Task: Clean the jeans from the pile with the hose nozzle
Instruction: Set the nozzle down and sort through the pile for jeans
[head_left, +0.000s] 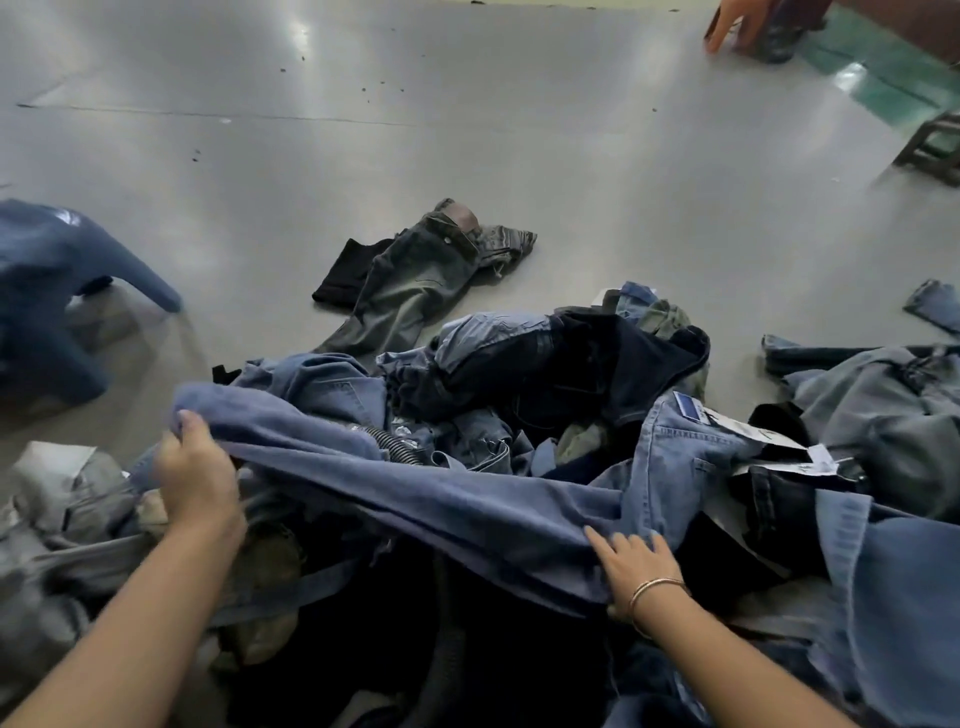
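A pair of blue jeans (415, 488) is stretched across the top of a pile of jeans (545, 379) on the floor. My left hand (195, 475) grips one end of the blue leg at the left. My right hand (631, 566), with a bangle on the wrist, holds the lower edge of the same leg, its fingers lying on the cloth. A ribbed grey hose (397, 444) pokes out from under the blue jeans in the middle of the pile. Its nozzle is hidden.
Dark grey-green jeans (410, 280) lie alone on the grey floor beyond the pile. More blue denim (47, 291) lies at the left and lighter jeans (878, 410) at the right. Another person's hand (737, 23) shows at top right, near a stool (935, 150).
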